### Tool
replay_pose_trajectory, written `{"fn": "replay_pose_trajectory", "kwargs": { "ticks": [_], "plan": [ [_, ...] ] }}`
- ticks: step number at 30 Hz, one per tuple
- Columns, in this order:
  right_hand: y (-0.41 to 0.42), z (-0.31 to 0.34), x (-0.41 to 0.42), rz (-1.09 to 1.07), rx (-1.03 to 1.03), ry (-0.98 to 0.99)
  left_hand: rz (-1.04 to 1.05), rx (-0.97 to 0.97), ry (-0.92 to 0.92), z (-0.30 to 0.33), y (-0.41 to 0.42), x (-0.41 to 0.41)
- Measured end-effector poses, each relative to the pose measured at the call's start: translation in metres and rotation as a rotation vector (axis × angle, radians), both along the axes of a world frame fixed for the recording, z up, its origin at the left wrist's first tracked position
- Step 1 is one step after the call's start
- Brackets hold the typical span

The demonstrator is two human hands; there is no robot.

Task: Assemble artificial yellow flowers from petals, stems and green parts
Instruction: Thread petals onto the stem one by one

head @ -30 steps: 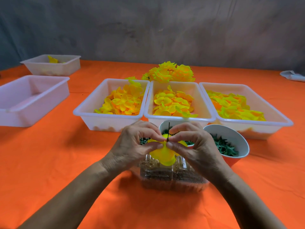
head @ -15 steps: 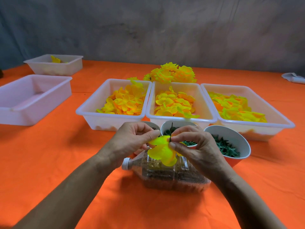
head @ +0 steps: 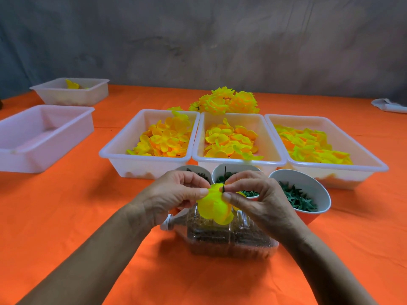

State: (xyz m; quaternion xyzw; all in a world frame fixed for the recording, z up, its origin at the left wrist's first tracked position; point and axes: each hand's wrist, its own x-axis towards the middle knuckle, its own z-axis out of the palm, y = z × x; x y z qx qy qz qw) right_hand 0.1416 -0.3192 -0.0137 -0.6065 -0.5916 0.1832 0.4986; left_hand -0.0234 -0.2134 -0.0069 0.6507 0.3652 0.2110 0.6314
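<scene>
A yellow petal piece hangs between my two hands, threaded on a thin dark stem that sticks up from it. My left hand pinches the petal's left side. My right hand pinches the petal and stem from the right. Behind them, three white trays hold loose yellow and orange petals: left, middle and right. Three bowls hold green parts: left, middle and right. Finished yellow flowers lie heaped behind the trays.
A clear plastic bottle of brown bits lies on its side under my hands on the orange tablecloth. An empty-looking white tray and a further tray with a yellow piece stand at left. A white object lies far right.
Half a second ago my left hand had drawn back a little; now both hands again pinch the petal close together on the stem, at about the same place over the bottle.
</scene>
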Motion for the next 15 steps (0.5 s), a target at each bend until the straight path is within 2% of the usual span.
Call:
{"fn": "replay_pose_trajectory", "kwargs": {
  "ticks": [4,7,10,15],
  "plan": [
    [0.0,0.002,0.0,-0.011,0.005,-0.041,0.004,0.138,-0.027,0.003,-0.004,0.002],
    [-0.001,0.003,0.0,-0.014,-0.002,-0.051,0.054,0.276,-0.126,0.009,-0.011,0.004],
    [-0.002,0.005,0.0,-0.013,-0.013,-0.063,0.001,0.345,-0.215,0.016,-0.019,0.005],
    [-0.004,0.006,-0.001,-0.029,-0.04,-0.069,0.009,0.497,-0.163,0.008,-0.019,0.01]
  ]
}}
